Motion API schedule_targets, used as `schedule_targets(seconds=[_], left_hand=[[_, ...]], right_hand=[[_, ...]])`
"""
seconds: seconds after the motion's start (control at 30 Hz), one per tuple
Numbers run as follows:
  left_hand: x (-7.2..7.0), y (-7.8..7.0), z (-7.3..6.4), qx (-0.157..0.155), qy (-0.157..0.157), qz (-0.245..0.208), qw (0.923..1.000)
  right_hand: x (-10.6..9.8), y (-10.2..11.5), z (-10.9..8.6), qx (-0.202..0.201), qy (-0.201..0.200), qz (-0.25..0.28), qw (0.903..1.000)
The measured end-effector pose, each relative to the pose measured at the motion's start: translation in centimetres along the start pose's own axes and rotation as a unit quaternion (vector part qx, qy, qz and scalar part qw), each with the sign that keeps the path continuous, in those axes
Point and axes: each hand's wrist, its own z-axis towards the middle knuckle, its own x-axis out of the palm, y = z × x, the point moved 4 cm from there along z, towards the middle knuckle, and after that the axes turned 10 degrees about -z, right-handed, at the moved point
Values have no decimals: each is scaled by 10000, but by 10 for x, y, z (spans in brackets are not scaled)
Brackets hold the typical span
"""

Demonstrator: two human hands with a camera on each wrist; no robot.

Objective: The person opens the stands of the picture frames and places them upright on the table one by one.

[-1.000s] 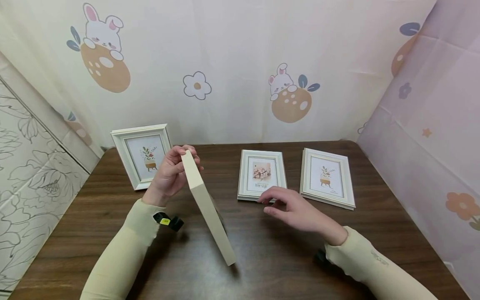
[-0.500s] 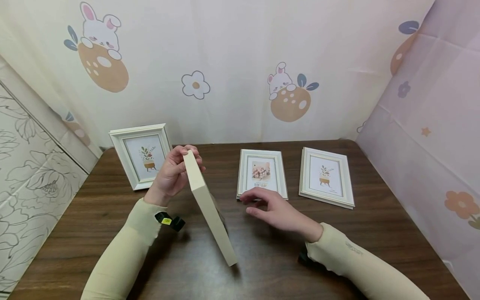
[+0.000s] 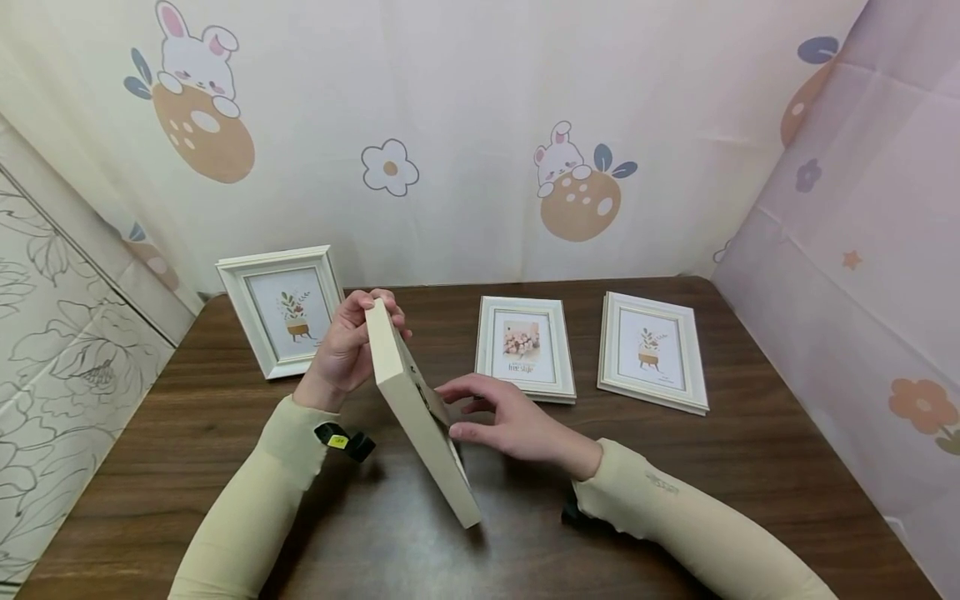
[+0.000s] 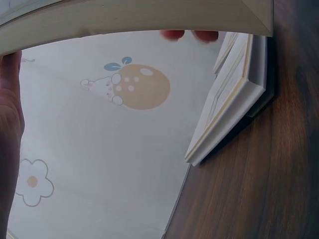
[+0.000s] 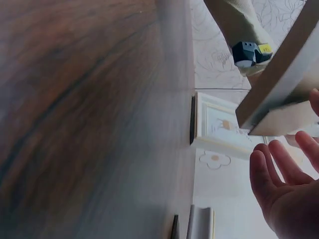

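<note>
A cream picture frame [image 3: 420, 437] is held tilted over the table, its narrow edge turned to me in the head view. My left hand [image 3: 347, 346] grips it at the upper end. Dark fittings show on its right-hand face, partly hidden by the edge. Close to that face is my right hand [image 3: 517, 421], fingers loosely bent and fingertips overlapping the frame's side in the head view. The right wrist view shows those fingers [image 5: 286, 164] spread, with nothing gripped. In the left wrist view, two fingertips [image 4: 205, 36] peek past the frame's long edge [image 4: 134, 22].
A white picture frame [image 3: 288, 312] with a potted-plant print stands behind my left hand. Two more lie face up at the back: one with a flower print [image 3: 525, 346], another with a plant print [image 3: 652, 354]. A patterned curtain [image 3: 465, 100] borders the wooden table [image 3: 757, 492].
My right hand has moved left, from in front of the flower-print frame to the side of the held frame. The left hand and its frame have barely shifted.
</note>
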Motion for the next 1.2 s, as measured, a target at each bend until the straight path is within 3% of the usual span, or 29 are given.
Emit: schedule_targets(seconds=[0.13, 0.4, 1.2], left_hand=[[0, 0, 1, 47, -72, -20, 10000], [2, -1, 1, 63, -35, -85, 9999], [4, -2, -2, 103, 102, -110, 9998]], right_hand=[[1, 9, 4, 55, 97, 85, 9999], [9, -18, 5, 241, 82, 39, 9997], [-15, -11, -2, -232, -514, -415, 9975]])
